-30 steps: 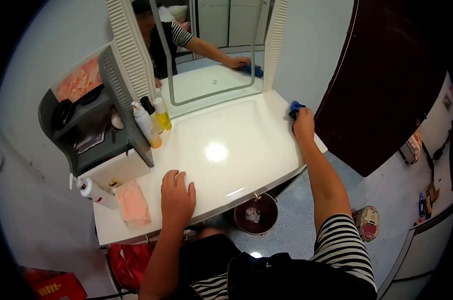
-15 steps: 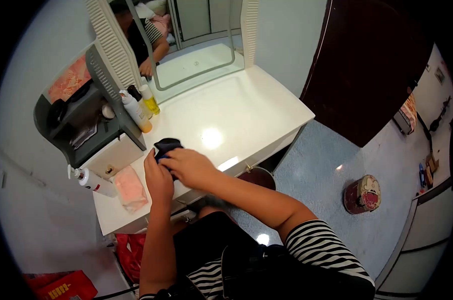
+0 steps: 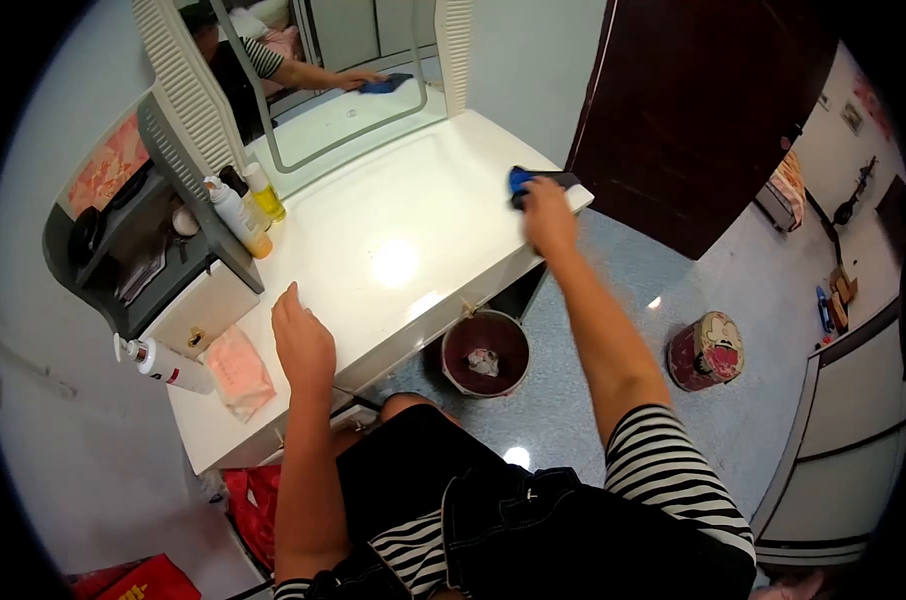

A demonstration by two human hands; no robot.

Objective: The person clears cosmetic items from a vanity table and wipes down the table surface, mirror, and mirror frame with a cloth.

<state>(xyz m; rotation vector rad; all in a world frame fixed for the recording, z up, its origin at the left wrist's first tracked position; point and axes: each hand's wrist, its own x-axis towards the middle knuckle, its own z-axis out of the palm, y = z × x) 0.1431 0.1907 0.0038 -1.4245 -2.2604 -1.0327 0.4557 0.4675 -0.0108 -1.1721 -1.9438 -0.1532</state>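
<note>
My right hand [image 3: 550,215] is closed on a blue and black cloth [image 3: 519,182], pressed to the top of the white dressing table [image 3: 443,190] at its right end. Part of the cloth reaches toward the corner of the tabletop. My left hand [image 3: 304,340] holds nothing. Its fingers are stretched out over the table's front left part, beside a pink and white soft packet [image 3: 238,374]. I cannot tell whether that hand touches the surface.
Left of the mirror [image 3: 343,120] are a grey shelf unit [image 3: 163,140], a white spray bottle [image 3: 238,220], a yellow bottle [image 3: 265,195] and a white pump bottle [image 3: 163,364]. Below are a dark red bin [image 3: 453,375] and a round stool [image 3: 708,352]. A dark door [image 3: 703,120] stands right.
My right hand has carried the cloth from the table's left side across to its right end. My left hand has let go of the cloth and stayed at the left.
</note>
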